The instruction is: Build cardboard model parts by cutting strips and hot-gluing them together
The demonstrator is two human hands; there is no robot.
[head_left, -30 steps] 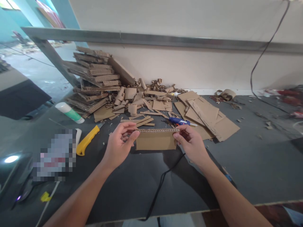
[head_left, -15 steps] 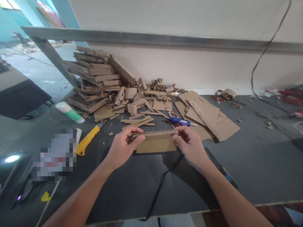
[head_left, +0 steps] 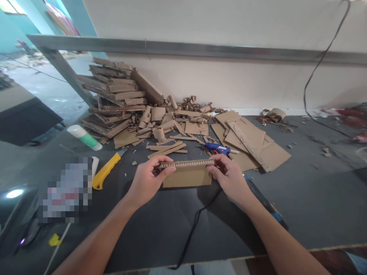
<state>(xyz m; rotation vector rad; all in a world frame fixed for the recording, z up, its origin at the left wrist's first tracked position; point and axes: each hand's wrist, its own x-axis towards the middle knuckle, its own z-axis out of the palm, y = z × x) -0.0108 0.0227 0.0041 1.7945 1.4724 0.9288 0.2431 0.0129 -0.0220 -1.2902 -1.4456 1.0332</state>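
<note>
Corrugated cardboard, a small rectangular piece (head_left: 186, 176) with its fluted top edge turned toward the camera, is held above the middle of the dark table (head_left: 315, 198), nearer its front edge than the wall. It is pinched at its left end by the left hand (head_left: 146, 181), thumb laid along the near face and fingers curled behind, and at its right end by the right hand (head_left: 229, 179), the fingertips closed on the upper corner. The piece is judged light and fairly stiff, yet easily creased or crushed along the flutes, so a hold at the short ends, as here, seems safest.

Just beyond the right hand a blue glue gun (head_left: 218, 148) is seen lying on the table, and a black cord (head_left: 195, 225) is trailed toward the front edge. Flat cardboard sheets (head_left: 252, 143) are spread to the right of the gun. Loose strips and curled offcuts (head_left: 169, 126) are heaped toward the back edge, with a stack of corrugated boards (head_left: 114, 95) at the back left. A yellow utility knife (head_left: 107, 170) and a white-and-green glue bottle (head_left: 84, 136) are found toward the left edge.
</note>
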